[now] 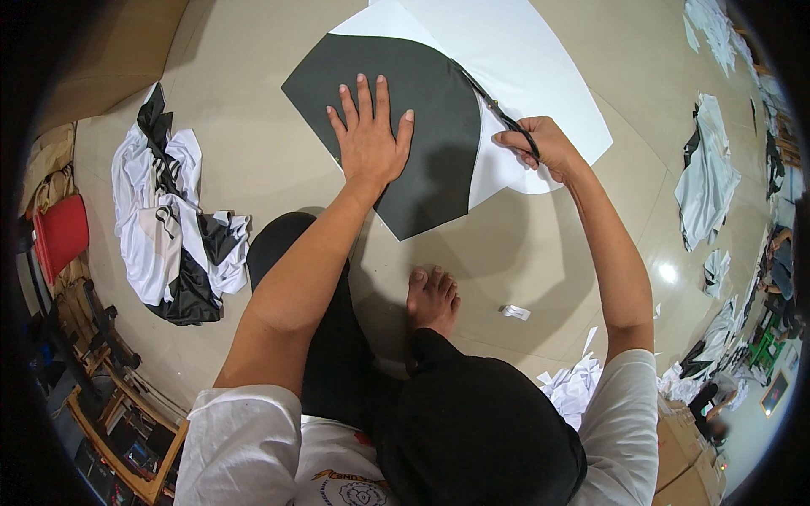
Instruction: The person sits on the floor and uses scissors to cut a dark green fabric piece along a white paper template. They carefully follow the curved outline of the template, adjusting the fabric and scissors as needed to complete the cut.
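Note:
My left hand [369, 139] lies flat with spread fingers on a dark grey, panel-shaped piece [443, 110], likely cloth. White cloth [540, 63] lies beside and partly under the dark piece, on the tiled floor. My right hand [548, 148] is closed round the black handles of a pair of scissors [494, 104]. Their long blades point up and to the left, along the curved right edge of the dark piece where it meets the white. How far apart the blades are I cannot tell.
A heap of white and black cloth [181, 219] lies on the left, below a cardboard box [110, 55]. More white cloth pieces [709, 173] are scattered on the right. A small white scrap [515, 312] lies near my bare foot [433, 299]. A red chair part [61, 236] stands at far left.

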